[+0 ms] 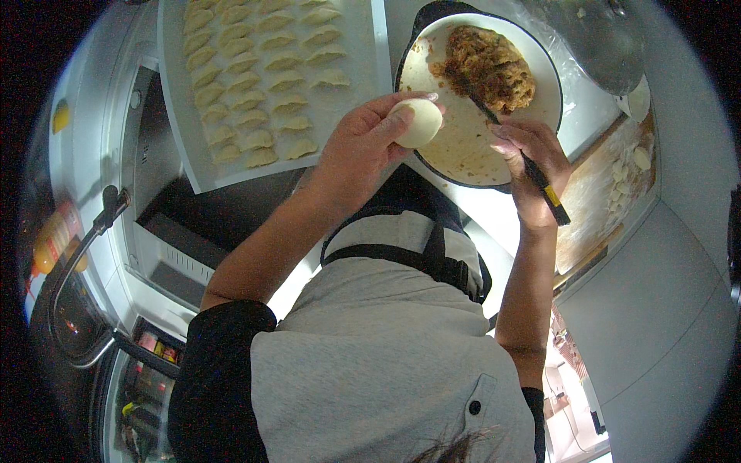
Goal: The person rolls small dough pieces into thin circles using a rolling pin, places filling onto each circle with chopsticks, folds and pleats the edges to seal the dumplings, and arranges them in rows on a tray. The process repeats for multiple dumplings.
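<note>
My left hand (370,139) holds a round, pale dough wrapper (418,123) over the left rim of a white-lined pan (463,156). The pan has a dark rim and bears a mound of brown, chopped filling (492,66). In my right hand (529,162) is a dark utensil (535,173) with a yellow mark near its handle end; its far end touches the lower left side of the filling, and its tip is hidden there. Rows of folded dumplings (283,81) lie on a pale, floured tray (379,35) left of the pan.
At the right stands a floured wooden board (584,191) with small dough pieces (619,179) and a flat dough round (642,158). A large metal bowl (602,46) and clear plastic are beyond the pan. A faucet-like curved metal tube (55,289) is at far left.
</note>
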Available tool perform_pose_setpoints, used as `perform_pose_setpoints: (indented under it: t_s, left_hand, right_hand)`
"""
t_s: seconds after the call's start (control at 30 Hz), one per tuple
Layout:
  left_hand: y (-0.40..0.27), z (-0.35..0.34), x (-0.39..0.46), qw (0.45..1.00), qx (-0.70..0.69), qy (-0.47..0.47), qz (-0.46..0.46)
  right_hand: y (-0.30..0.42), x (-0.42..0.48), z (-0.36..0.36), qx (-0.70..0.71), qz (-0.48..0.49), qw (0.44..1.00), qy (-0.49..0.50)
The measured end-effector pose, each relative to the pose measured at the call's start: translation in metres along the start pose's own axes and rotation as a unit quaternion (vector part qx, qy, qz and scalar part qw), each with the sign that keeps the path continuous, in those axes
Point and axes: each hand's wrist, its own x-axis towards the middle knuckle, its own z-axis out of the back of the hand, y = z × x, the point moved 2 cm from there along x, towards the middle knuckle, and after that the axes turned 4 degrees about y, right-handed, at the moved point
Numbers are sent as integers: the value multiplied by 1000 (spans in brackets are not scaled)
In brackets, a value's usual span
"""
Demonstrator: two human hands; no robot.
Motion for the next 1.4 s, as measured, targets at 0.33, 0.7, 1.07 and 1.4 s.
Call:
perform_pose_setpoints:
  t_s: [0.33,0.7,1.07,1.4]
  left_hand:
    - [-8,11,2,999,23,-7,-29]
    - [-22,1,12,979,194,-16,-55]
    - [-9,-43,16,976,-195,81,53]
    - [-13,-38,13,975,-202,77,47]
  right_hand:
    - [-9,-25,19,74,-19,996,-40]
    - [-32,-53,44,404,-16,908,-112]
    - [-24,-59,45,419,-31,903,-94]
    - [-18,-67,78,278,9,957,-80]
